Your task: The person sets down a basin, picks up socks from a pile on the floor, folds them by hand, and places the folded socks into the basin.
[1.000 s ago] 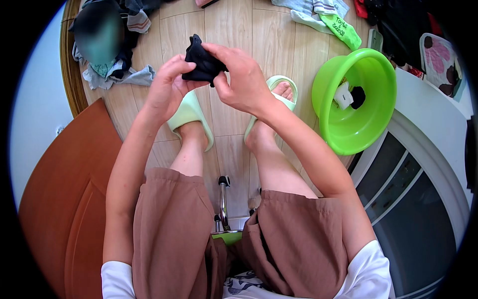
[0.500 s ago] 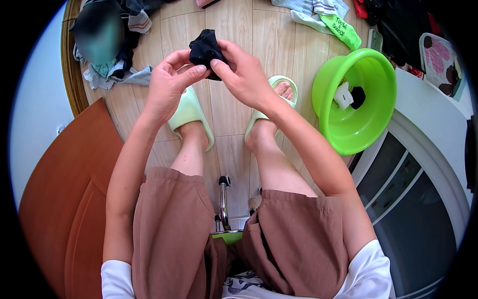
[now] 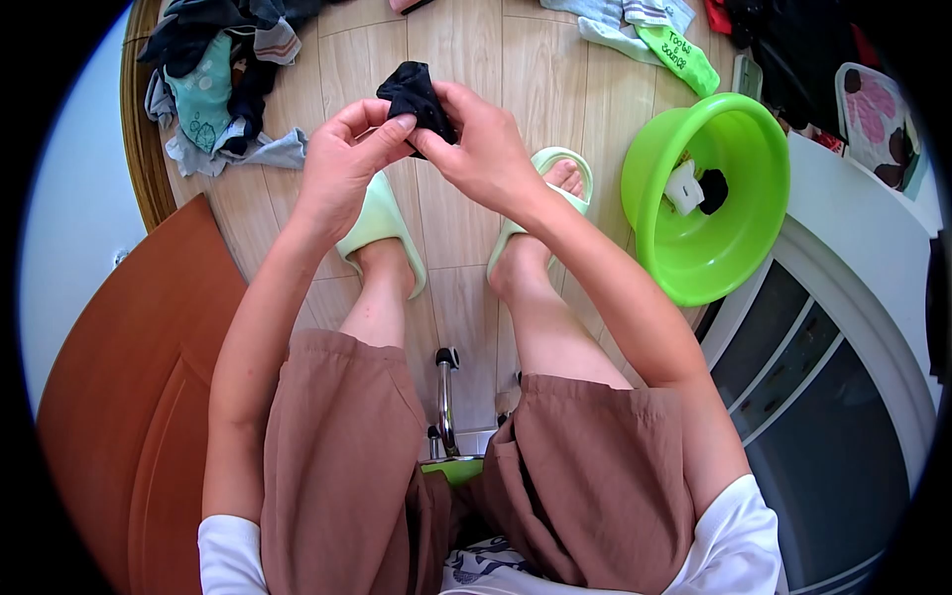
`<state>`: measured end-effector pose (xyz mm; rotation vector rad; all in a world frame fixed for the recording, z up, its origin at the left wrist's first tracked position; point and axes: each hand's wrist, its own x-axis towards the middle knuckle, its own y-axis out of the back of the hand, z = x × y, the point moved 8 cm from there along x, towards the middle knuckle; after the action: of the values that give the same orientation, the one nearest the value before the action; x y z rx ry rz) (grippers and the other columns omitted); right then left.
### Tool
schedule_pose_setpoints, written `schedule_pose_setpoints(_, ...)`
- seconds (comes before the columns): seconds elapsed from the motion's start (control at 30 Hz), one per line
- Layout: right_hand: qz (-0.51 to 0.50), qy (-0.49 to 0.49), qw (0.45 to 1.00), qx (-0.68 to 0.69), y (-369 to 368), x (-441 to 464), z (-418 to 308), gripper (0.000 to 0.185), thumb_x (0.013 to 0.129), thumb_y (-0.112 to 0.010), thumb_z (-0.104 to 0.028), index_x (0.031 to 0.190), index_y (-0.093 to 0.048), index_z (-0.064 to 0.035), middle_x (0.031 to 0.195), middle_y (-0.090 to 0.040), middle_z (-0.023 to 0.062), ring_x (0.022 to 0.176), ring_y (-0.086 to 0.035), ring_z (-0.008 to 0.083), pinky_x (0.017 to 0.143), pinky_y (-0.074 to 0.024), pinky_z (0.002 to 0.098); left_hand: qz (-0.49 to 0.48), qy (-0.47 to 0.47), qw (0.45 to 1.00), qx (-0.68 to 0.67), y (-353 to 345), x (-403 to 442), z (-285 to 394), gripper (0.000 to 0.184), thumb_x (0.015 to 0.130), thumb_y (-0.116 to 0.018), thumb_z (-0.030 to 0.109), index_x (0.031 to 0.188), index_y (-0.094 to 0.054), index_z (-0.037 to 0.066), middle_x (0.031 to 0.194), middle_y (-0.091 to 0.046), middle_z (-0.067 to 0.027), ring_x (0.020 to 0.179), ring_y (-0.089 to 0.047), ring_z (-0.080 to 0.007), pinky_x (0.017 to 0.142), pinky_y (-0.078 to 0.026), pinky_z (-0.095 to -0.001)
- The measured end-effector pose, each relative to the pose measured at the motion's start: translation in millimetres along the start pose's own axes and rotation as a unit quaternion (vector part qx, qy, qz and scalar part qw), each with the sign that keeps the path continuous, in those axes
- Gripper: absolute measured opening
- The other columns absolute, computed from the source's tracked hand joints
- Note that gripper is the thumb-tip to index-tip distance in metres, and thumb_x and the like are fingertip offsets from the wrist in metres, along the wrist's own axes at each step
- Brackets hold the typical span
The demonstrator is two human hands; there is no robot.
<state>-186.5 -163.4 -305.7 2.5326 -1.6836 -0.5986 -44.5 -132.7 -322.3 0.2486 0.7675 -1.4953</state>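
Observation:
A black sock (image 3: 414, 99), bunched up small, is held between both my hands over the floor, above my slippers. My left hand (image 3: 349, 149) pinches its left edge, thumb on top. At the other edge, my right hand (image 3: 483, 144) grips it with the thumb below and the fingers behind, partly hidden by the cloth. To the right stands a bright green basin (image 3: 706, 253); a white rolled sock (image 3: 683, 188) and a black rolled sock (image 3: 712, 191) lie inside it.
A heap of socks and cloth (image 3: 203, 94) lies at the upper left. Grey socks and a green sock with lettering (image 3: 680, 61) are at the upper right. A brown door panel (image 3: 129, 416) flanks my left, a white cabinet (image 3: 843, 288) my right.
My fingers have shifted slightly on the black sock; the left thumb lies further over it, and the sock has turned a little. The basin and heaps stay put.

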Motion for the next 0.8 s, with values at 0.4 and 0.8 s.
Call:
schedule_pose_setpoints(0.4, 0.014, 0.039, 0.996, 0.076, 4, 3, -13, 0.047, 0.087, -0.069, -0.013, 0.128, -0.051, 0.0009, 0.109, -0.068, 0.0153, 0.095, -0.068, 0.0198, 0.079, -0.0569, 0.0312, -0.034, 0.000, 0.993, -0.113, 1, -2, 1, 0.017, 0.095, -0.067, 0.014, 0.102, -0.051, 0.010, 0.105, -0.064, -0.0051, 0.094, -0.063, -0.0133, 0.085, -0.053, -0.0343)
schedule_pose_setpoints(0.8, 0.112, 0.104, 0.971, 0.181, 19, -5, -22, 0.020, 0.084, -0.066, 0.000, 0.104, -0.063, -0.0025, 0.096, -0.069, 0.0079, 0.082, -0.069, 0.0156, 0.076, -0.0589, 0.0285, 0.025, -0.050, 0.988, -0.147, 16, 5, -2, 0.025, 0.093, -0.068, 0.006, 0.084, -0.046, 0.015, 0.089, -0.066, -0.0007, 0.078, -0.062, -0.0054, 0.063, -0.046, -0.0200)
